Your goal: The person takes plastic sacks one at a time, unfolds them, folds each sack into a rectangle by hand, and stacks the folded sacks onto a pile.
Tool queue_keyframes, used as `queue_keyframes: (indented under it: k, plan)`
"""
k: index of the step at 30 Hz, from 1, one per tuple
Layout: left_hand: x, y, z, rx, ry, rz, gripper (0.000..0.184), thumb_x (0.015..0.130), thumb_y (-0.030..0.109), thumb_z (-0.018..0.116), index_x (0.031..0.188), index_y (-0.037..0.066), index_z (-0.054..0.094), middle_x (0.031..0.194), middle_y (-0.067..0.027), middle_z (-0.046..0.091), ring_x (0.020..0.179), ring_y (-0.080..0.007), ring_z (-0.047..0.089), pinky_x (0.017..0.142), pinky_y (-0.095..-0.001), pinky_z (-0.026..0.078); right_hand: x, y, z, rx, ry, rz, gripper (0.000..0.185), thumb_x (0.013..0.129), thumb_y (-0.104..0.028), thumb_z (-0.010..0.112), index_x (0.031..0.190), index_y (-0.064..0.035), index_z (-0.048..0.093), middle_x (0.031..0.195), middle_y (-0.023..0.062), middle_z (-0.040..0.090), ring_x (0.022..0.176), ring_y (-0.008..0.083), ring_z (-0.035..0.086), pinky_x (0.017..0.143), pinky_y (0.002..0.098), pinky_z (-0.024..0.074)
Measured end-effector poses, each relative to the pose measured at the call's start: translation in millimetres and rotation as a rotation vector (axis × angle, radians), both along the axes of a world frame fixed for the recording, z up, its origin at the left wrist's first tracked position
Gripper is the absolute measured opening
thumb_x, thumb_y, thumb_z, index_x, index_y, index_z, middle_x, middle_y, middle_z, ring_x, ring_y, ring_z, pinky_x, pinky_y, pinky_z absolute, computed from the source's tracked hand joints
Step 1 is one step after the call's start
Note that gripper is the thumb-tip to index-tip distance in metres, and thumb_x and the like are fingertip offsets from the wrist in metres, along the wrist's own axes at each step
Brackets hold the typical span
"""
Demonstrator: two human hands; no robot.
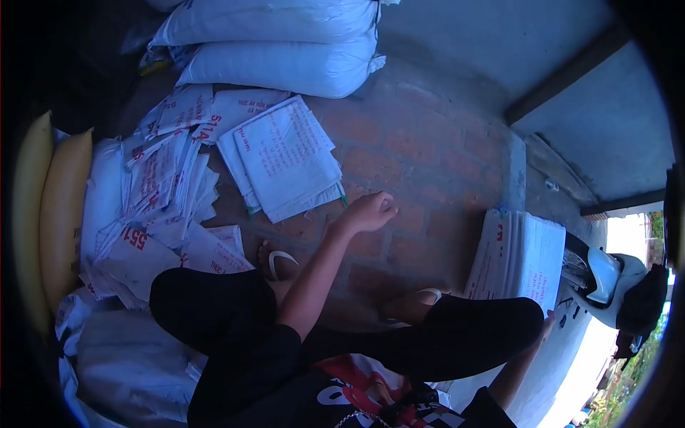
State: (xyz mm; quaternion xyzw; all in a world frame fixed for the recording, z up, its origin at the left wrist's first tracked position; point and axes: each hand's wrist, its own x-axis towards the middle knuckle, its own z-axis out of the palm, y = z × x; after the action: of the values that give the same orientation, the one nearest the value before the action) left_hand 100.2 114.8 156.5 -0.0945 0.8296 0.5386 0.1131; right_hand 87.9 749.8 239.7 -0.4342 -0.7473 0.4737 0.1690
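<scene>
My left hand (372, 211) is held out over the brick floor with its fingers curled in, and I see nothing in it. Just beyond it lies a small pile of folded white feed sacks (285, 160) with red print. On my right, a thick stack of folded sacks (539, 253) stands beside my knee. My right hand (548, 325) is at the lower edge of this stack, mostly hidden behind my knee, so its grip does not show. Many loose folded sacks (153, 178), some marked 551, are heaped at the left.
Full white sacks (278, 68) are piled at the back. Yellow sacks (66, 214) stand at the far left. A wall (457, 43) runs along the right, with a motorbike (606, 278) near a bright opening. My sandalled feet (282, 265) rest on the brick floor (385, 157).
</scene>
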Motion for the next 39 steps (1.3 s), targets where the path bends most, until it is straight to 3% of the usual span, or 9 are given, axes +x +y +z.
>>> queue_keyframes:
  k: [3, 5, 10, 14, 17, 20, 23, 30, 39]
  plan:
    - [-6.4, -44.8, -25.0, 0.102, 0.033, 0.321, 0.051, 0.094, 0.038, 0.065, 0.128, 0.000, 0.059, 0.126, -0.0219, 0.066, 0.116, -0.0321, 0.066, 0.099, -0.0398, 0.050, -36.4, -57.9, 78.2, 0.394, 0.120, -0.061, 0.049, 0.099, -0.026, 0.057, 0.139, 0.0015, 0.050, 0.130, 0.0204, 0.059, 0.120, 0.0303, 0.059, 0.102, 0.0442, 0.0486]
    - [-5.4, -88.0, -40.1, -0.152, -0.006, 0.580, 0.053, 0.090, 0.038, 0.066, 0.128, 0.001, 0.059, 0.127, -0.0214, 0.064, 0.119, -0.0332, 0.063, 0.102, -0.0414, 0.048, -76.3, -65.9, 105.1, 0.052, 0.499, 0.207, 0.063, 0.095, -0.029, 0.055, 0.150, -0.0022, 0.040, 0.147, 0.0225, 0.046, 0.139, 0.0359, 0.043, 0.115, 0.0513, 0.0344]
    - [58.6, -201.3, -83.9, -0.612, -0.404, 0.908, 0.089, 0.080, 0.046, 0.074, 0.144, -0.003, 0.037, 0.149, -0.0290, 0.035, 0.137, -0.0416, 0.040, 0.111, -0.0514, 0.038, -112.8, -214.6, 179.7, -0.073, 0.650, 0.814, 0.053, 0.104, -0.024, 0.047, 0.152, -0.0037, 0.035, 0.151, 0.0163, 0.045, 0.137, 0.0326, 0.048, 0.113, 0.0453, 0.0400]
    - [123.5, -261.8, -140.0, -0.604, -0.398, 1.056, 0.086, 0.078, 0.049, 0.077, 0.132, -0.010, 0.047, 0.133, -0.0284, 0.055, 0.119, -0.0405, 0.059, 0.104, -0.0474, 0.045, -133.8, -275.5, 148.6, -0.248, 0.533, 1.012, 0.052, 0.104, -0.029, 0.051, 0.149, -0.0061, 0.042, 0.144, 0.0153, 0.053, 0.123, 0.0278, 0.057, 0.104, 0.0432, 0.0460]
    - [134.5, -239.5, -128.5, -0.343, -0.320, 1.045, 0.101, 0.071, 0.055, 0.082, 0.140, -0.007, 0.043, 0.138, -0.0283, 0.052, 0.129, -0.0399, 0.052, 0.109, -0.0489, 0.041, -119.6, -304.3, 114.6, -0.203, 0.281, 1.175, 0.048, 0.102, -0.023, 0.054, 0.146, -0.0066, 0.046, 0.132, 0.0115, 0.058, 0.110, 0.0185, 0.060, 0.095, 0.0339, 0.0478]
    - [102.1, -209.4, -147.3, -0.673, -0.302, 1.310, 0.109, 0.067, 0.052, 0.086, 0.145, -0.004, 0.035, 0.142, -0.0271, 0.048, 0.138, -0.0423, 0.042, 0.112, -0.0522, 0.036, -111.4, -307.0, 106.2, -0.191, 0.164, 1.317, 0.044, 0.101, -0.019, 0.055, 0.142, -0.0060, 0.049, 0.123, 0.0084, 0.060, 0.101, 0.0148, 0.061, 0.088, 0.0314, 0.0495]
    - [105.7, -213.2, -133.4, -0.472, -0.285, 1.261, 0.116, 0.063, 0.043, 0.090, 0.149, -0.002, 0.026, 0.149, -0.0267, 0.041, 0.143, -0.0457, 0.031, 0.115, -0.0555, 0.029, -110.4, -307.7, 106.7, -0.200, 0.183, 1.302, 0.041, 0.101, -0.020, 0.055, 0.139, -0.0058, 0.052, 0.117, 0.0066, 0.061, 0.096, 0.0144, 0.062, 0.085, 0.0317, 0.0508]
    - [95.3, -251.4, -135.6, 0.190, -0.095, 1.195, 0.067, 0.067, 0.026, 0.083, 0.124, -0.005, 0.062, 0.116, -0.0220, 0.068, 0.107, -0.0338, 0.066, 0.090, -0.0402, 0.053, -117.5, -293.9, 96.9, -0.261, 0.142, 1.225, 0.041, 0.103, -0.027, 0.056, 0.138, -0.0080, 0.053, 0.115, 0.0058, 0.062, 0.094, 0.0142, 0.061, 0.081, 0.0311, 0.0509]
    - [84.2, -401.7, 48.4, 0.598, 0.336, 1.220, 0.044, 0.067, 0.022, 0.076, 0.108, 0.007, 0.068, 0.097, -0.0096, 0.067, 0.091, -0.0252, 0.064, 0.075, -0.0369, 0.048, -126.3, -277.0, 86.6, -0.245, 0.038, 1.208, 0.041, 0.102, -0.028, 0.058, 0.138, -0.0097, 0.054, 0.117, 0.0053, 0.062, 0.096, 0.0146, 0.062, 0.082, 0.0307, 0.0504]
